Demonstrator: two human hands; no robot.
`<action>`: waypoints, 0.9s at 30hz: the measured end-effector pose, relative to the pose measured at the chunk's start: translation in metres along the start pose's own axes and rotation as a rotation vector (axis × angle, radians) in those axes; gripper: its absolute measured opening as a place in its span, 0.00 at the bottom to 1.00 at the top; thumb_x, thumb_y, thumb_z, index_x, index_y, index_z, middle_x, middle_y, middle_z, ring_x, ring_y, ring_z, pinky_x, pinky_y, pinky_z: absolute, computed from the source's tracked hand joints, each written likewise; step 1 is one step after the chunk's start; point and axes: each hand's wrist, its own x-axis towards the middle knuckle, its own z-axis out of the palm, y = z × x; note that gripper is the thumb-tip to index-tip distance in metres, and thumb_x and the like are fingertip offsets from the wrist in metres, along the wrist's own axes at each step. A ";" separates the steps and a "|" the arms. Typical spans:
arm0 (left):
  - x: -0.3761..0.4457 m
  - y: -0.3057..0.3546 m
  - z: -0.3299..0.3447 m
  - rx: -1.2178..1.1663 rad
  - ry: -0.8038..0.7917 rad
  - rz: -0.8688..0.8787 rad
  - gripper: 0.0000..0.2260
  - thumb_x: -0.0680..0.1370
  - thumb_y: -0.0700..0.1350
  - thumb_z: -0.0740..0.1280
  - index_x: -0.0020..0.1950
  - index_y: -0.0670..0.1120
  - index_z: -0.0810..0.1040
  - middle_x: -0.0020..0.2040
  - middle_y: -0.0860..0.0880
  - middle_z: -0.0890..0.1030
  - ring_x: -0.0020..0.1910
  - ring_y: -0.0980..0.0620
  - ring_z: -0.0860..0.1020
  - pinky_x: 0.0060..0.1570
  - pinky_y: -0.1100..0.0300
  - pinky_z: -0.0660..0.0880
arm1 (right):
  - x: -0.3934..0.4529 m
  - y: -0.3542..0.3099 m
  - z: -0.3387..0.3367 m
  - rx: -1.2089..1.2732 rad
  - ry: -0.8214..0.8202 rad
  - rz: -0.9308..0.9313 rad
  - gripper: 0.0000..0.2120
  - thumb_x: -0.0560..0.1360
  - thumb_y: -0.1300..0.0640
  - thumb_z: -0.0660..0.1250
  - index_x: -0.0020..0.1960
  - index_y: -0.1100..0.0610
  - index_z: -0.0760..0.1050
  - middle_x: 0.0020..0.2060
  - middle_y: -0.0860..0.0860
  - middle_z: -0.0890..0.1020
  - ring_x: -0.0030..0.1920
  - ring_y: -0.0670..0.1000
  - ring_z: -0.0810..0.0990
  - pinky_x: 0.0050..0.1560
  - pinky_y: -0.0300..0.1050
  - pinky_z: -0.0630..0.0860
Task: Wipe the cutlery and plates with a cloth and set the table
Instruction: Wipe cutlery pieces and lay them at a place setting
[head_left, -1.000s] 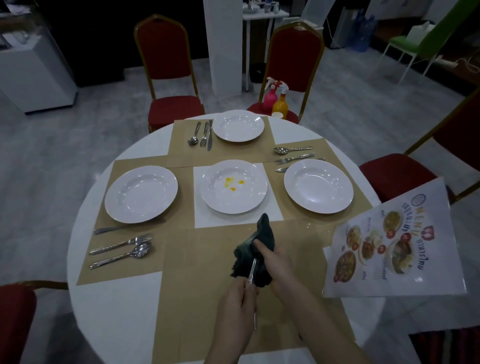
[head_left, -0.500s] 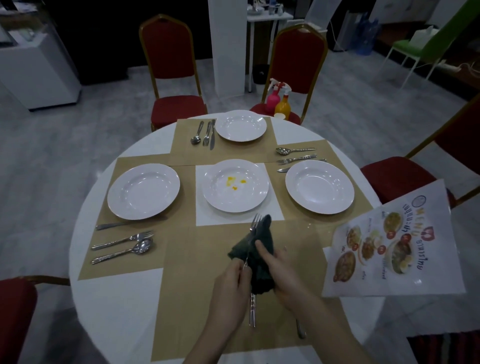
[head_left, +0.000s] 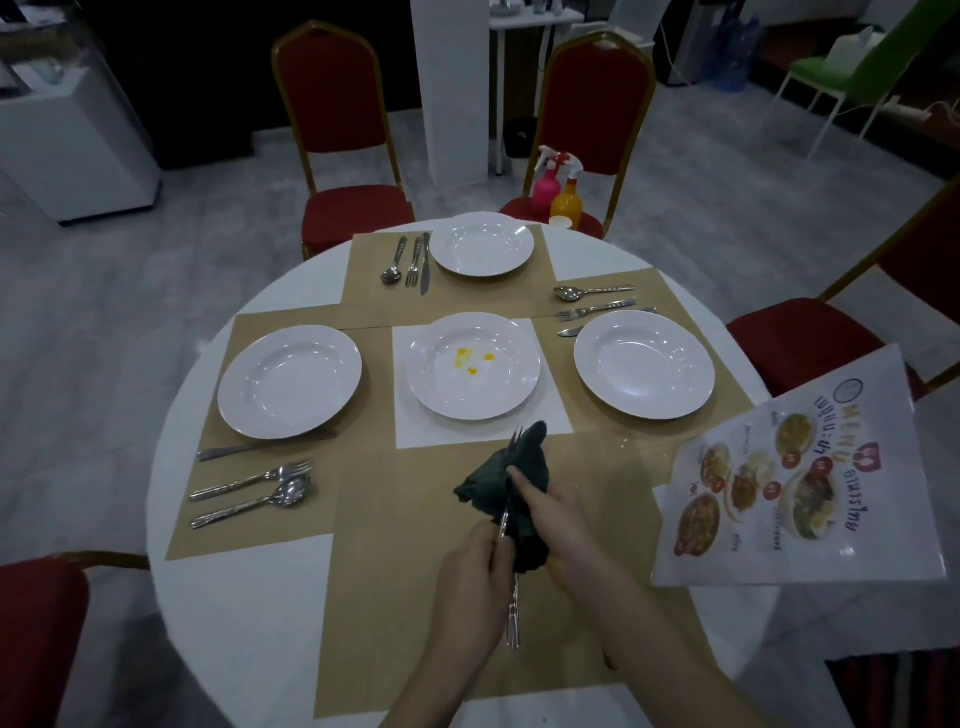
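Observation:
My left hand (head_left: 470, 584) grips a steel fork (head_left: 513, 613) by its handle, tines pointing away from me. My right hand (head_left: 558, 519) holds a dark green cloth (head_left: 514, 480) wrapped around the fork's upper part; the tines poke out past the cloth. Both hands are over the near tan placemat (head_left: 415, 597). The centre plate (head_left: 472, 364) carries yellow stains. White plates sit at the left (head_left: 289, 380), right (head_left: 644, 364) and far side (head_left: 481, 248), each with a knife, fork and spoon beside it.
A laminated menu (head_left: 779, 483) lies at the table's right edge. Pink (head_left: 545, 187) and orange (head_left: 567, 195) spray bottles stand on the far red chair (head_left: 597, 104). More red chairs ring the round white table (head_left: 234, 623).
The fork has slid forward through the cloth, so its tines now stick out beyond it. The hands stay over the near placemat.

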 end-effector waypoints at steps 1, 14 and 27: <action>0.004 0.001 -0.003 0.036 -0.067 0.004 0.12 0.82 0.44 0.57 0.38 0.48 0.69 0.30 0.50 0.78 0.28 0.54 0.73 0.32 0.59 0.68 | 0.004 -0.002 -0.001 -0.007 0.013 0.007 0.10 0.76 0.51 0.69 0.49 0.59 0.80 0.39 0.52 0.84 0.41 0.51 0.83 0.37 0.41 0.77; 0.068 0.005 -0.030 -0.401 -0.012 -0.132 0.14 0.79 0.46 0.67 0.44 0.34 0.79 0.33 0.46 0.76 0.29 0.53 0.70 0.27 0.63 0.66 | -0.006 0.005 -0.013 -0.264 -0.149 -0.223 0.06 0.77 0.56 0.68 0.43 0.57 0.78 0.27 0.44 0.82 0.31 0.42 0.82 0.30 0.34 0.75; 0.078 0.012 -0.033 -0.446 0.159 -0.040 0.14 0.78 0.43 0.67 0.39 0.33 0.76 0.27 0.46 0.71 0.26 0.53 0.67 0.28 0.60 0.65 | -0.008 0.002 -0.038 -0.375 -0.282 -0.283 0.06 0.77 0.55 0.68 0.45 0.56 0.79 0.35 0.47 0.82 0.39 0.45 0.81 0.40 0.39 0.75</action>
